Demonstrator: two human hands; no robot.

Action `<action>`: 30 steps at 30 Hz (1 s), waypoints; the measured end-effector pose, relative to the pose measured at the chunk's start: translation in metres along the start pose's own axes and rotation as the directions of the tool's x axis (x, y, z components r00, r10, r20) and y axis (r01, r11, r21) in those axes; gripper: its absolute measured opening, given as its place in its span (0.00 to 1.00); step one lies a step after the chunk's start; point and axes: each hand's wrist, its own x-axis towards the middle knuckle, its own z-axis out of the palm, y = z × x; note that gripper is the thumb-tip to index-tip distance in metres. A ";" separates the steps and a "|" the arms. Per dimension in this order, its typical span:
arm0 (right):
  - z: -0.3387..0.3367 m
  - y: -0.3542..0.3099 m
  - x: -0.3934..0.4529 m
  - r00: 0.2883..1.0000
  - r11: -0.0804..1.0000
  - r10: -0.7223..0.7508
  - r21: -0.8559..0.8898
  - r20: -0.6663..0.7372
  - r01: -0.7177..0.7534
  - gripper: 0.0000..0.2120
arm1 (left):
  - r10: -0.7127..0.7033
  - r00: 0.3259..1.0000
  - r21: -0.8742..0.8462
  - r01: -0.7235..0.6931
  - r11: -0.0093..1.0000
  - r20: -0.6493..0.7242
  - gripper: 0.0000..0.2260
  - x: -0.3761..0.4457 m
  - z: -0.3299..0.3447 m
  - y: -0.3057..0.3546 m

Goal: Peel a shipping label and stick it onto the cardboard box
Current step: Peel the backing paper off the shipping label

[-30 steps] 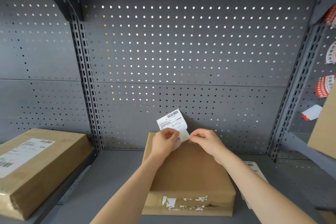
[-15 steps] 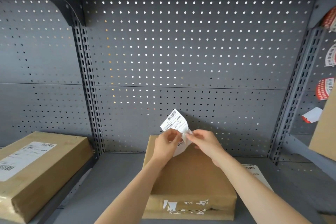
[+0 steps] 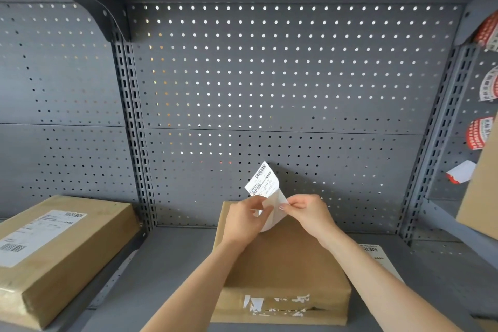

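Two hands meet above the far end of the cardboard box (image 3: 283, 259), and I see both working on the same shipping label (image 3: 262, 182). My left hand (image 3: 244, 219) pinches the label's lower edge between thumb and fingers, so the printed face with its barcode stands up and tilts toward the pegboard back wall (image 3: 269, 75). My right hand (image 3: 310, 210) grips the blank backing sheet (image 3: 273, 213) with thumb and forefinger; that sheet curls down away from the printed part, so the two layers are partly split. I cannot tell how much of the label is still stuck to the backing.

The box lies flat on the grey shelf (image 3: 167, 264), its top bare, with torn white scraps of an old label (image 3: 275, 303) on its near side face. Another label sheet (image 3: 377, 256) lies on the shelf just right of the box, partly hidden by my right forearm. A second cardboard box (image 3: 56, 256) with a label already on its top sits well to the left, on the neighbouring shelf bay. Red and white stickers (image 3: 478, 133) hang on the right-hand panel.
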 end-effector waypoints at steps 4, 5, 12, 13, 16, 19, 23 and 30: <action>-0.003 0.001 -0.003 0.998 1.000 -0.002 -0.019 -0.056 0.001 0.04 | -0.023 0.998 0.013 0.024 1.000 -0.066 0.07 0.000 0.002 0.000; -0.004 0.001 -0.005 0.997 1.000 -0.002 -0.030 -0.072 -0.001 0.04 | -0.025 0.996 0.012 0.026 1.000 -0.084 0.07 0.000 0.002 0.000; -0.013 0.006 -0.011 0.985 0.993 0.010 -0.111 -0.173 -0.030 0.06 | 0.000 0.984 0.085 0.015 0.996 -0.180 0.06 -0.001 0.000 -0.007; -0.014 0.007 -0.012 0.982 0.992 0.015 -0.117 -0.186 -0.037 0.07 | 0.013 0.982 0.110 0.008 0.994 -0.191 0.06 -0.002 -0.001 -0.007; -0.017 0.009 -0.016 0.977 0.983 0.002 -0.180 -0.215 -0.042 0.07 | 0.046 0.979 0.170 -0.012 0.985 -0.197 0.07 -0.004 -0.004 -0.007; -0.021 0.011 -0.019 0.970 0.965 -0.023 -0.257 -0.241 -0.041 0.07 | 0.042 0.980 0.187 -0.005 0.982 -0.195 0.05 -0.006 -0.007 -0.009; -0.025 0.015 -0.022 0.955 0.942 -0.036 -0.329 -0.293 -0.066 0.07 | 0.062 0.978 0.248 -0.011 0.969 -0.199 0.07 -0.010 -0.011 -0.010; -0.039 0.015 -0.025 0.919 0.863 -0.054 -0.482 -0.391 -0.154 0.13 | 0.105 0.978 0.379 -0.028 0.925 -0.183 0.07 -0.011 -0.010 -0.010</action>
